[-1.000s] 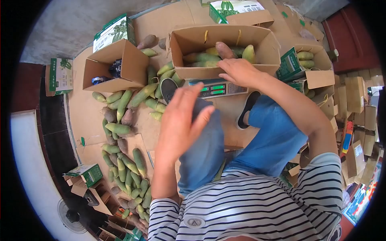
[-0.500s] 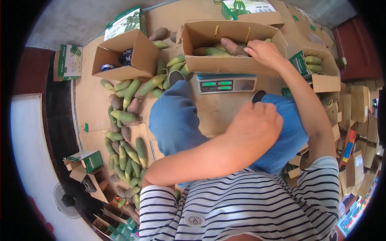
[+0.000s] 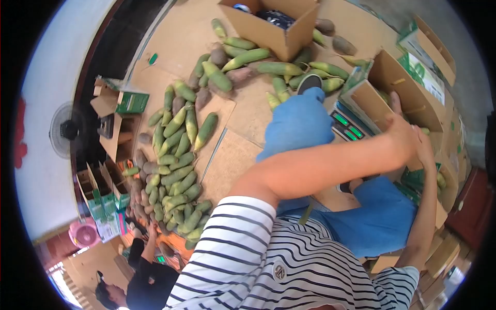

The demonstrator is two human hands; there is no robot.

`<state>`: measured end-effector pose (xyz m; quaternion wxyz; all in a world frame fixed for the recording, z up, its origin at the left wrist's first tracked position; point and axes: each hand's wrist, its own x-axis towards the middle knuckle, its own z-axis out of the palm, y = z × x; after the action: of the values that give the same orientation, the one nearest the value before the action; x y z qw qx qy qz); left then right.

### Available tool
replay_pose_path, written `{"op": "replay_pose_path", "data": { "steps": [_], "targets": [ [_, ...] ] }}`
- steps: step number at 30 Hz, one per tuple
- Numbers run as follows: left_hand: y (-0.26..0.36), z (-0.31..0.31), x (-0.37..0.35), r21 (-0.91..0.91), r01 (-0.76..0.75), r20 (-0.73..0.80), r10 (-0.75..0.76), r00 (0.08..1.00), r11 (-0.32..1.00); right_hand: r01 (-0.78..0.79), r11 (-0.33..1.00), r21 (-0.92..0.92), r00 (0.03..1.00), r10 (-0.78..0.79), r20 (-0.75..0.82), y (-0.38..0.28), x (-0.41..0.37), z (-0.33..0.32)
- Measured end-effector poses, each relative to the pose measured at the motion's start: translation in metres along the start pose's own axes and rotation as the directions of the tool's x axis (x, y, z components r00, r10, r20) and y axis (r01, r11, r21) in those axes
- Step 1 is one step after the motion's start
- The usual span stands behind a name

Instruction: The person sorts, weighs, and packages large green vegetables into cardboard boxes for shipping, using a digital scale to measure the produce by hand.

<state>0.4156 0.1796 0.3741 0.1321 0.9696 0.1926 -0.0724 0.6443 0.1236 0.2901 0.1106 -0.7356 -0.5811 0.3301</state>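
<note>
My left hand is at the near side of an open cardboard box, close to a reddish-brown radish inside it. Whether its fingers grip anything is unclear. Just beyond, my right hand is at the box's right end, touching or nearly touching my left hand, its fingers partly hidden. The box sits on a scale with lit green displays. Many green radishes and several reddish-brown ones lie on the cardboard-covered floor to the left.
Another open box holding dark items stands at the top. At the lower left, a person in dark clothes reaches toward the radish pile near green-and-white boxes. A fan and a pink fan are farther left.
The view has turned left, bringing the other person and more radishes into sight. My left hand has moved from above my leg to the box, beside my right hand.
</note>
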Motion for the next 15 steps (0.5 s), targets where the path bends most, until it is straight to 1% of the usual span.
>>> {"op": "replay_pose_path", "data": {
  "steps": [1, 3, 4, 5, 6, 7, 8, 10, 12, 13, 14, 15],
  "targets": [
    [0.006, -0.001, 0.012, -0.078, -0.015, 0.002, 0.016, 1.000, 0.997, -0.017, 1.000, 0.006, 1.000, 0.017, 0.025, 0.001, -0.002, -0.004],
    [0.014, -0.006, 0.028, -0.243, -0.031, 0.015, 0.036, 0.999, 0.970, -0.030, 0.997, -0.074, 0.999, 0.032, 0.022, -0.004, -0.006, -0.011],
    [0.014, -0.003, 0.028, -0.168, -0.010, -0.265, -0.035, 0.963, 0.986, -0.035, 0.989, -0.146, 0.999, 0.035, -0.005, -0.008, -0.008, -0.014],
    [0.012, -0.003, 0.026, -0.098, 0.038, -0.527, -0.084, 0.846, 0.995, -0.037, 0.969, -0.243, 0.998, 0.022, -0.064, -0.015, -0.012, -0.019],
    [0.008, -0.003, 0.024, -0.038, 0.107, -0.748, -0.099, 0.657, 0.994, -0.024, 0.934, -0.356, 0.987, -0.034, -0.156, -0.023, -0.016, -0.024],
    [-0.003, -0.019, 0.013, -0.039, 0.109, -0.869, -0.087, 0.488, 0.993, 0.015, 0.898, -0.440, 0.963, -0.132, -0.236, -0.038, -0.021, -0.028],
    [-0.018, -0.042, -0.003, -0.042, 0.108, -0.951, -0.073, 0.301, 0.993, 0.080, 0.866, -0.494, 0.926, -0.248, -0.286, -0.058, -0.025, -0.026],
    [-0.036, -0.067, -0.022, -0.217, -0.001, -0.951, -0.211, 0.226, 0.976, 0.297, 0.811, -0.505, 0.853, -0.463, -0.240, -0.101, -0.027, -0.016],
    [-0.051, -0.067, -0.023, -0.291, 0.020, -0.935, -0.288, 0.205, 0.957, 0.483, 0.737, -0.472, 0.819, -0.572, -0.055, -0.136, -0.026, 0.011],
    [-0.054, -0.068, -0.021, -0.322, 0.030, -0.927, -0.321, 0.191, 0.946, 0.491, 0.729, -0.477, 0.833, -0.553, 0.012, -0.152, -0.027, 0.026],
    [-0.048, -0.060, -0.013, -0.322, 0.108, -0.875, -0.339, 0.346, 0.941, 0.393, 0.781, -0.486, 0.906, -0.418, 0.061, -0.161, -0.029, 0.037],
    [-0.037, -0.048, -0.001, -0.308, 0.186, -0.797, -0.360, 0.485, 0.933, 0.323, 0.852, -0.413, 0.944, -0.322, 0.073, -0.161, -0.028, 0.041]
  ]
}}
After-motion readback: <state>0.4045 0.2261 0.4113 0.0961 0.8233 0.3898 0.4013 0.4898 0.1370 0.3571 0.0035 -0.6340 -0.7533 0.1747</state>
